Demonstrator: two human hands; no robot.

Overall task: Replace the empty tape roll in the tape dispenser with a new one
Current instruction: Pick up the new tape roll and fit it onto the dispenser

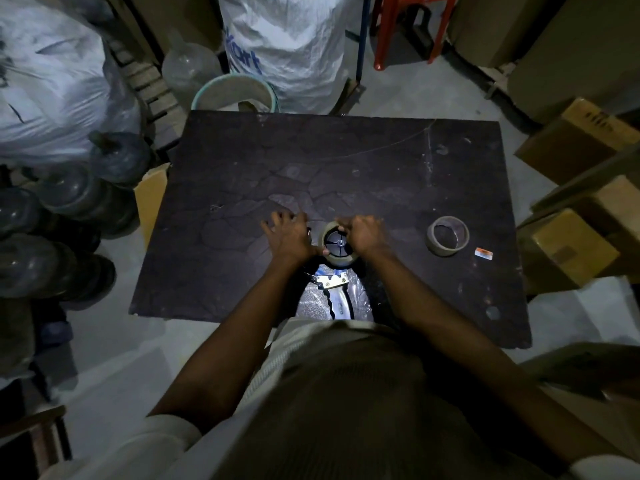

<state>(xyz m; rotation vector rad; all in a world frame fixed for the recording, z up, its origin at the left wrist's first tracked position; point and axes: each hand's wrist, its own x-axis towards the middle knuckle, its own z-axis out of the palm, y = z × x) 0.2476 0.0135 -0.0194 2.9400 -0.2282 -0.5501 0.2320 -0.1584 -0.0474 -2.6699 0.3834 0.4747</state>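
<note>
A hand-held tape dispenser (334, 289) lies on the dark table (346, 161) near its front edge, handle toward me. A brown tape roll (341, 259) sits around the dispenser's black hub. My right hand (363, 235) grips the roll's right and upper rim. My left hand (289, 233) rests at the roll's left side, thumb touching the rim, fingers spread over the table. A thin, empty cardboard tape core (447, 236) lies flat on the table to the right, apart from both hands.
A small orange-and-white label (483, 253) lies beside the core. Cardboard boxes (575, 244) crowd the right side, water jugs (69, 202) and white sacks (287, 46) the left and back. A bucket (235, 93) stands behind the table, a red stool (412, 26) farther back.
</note>
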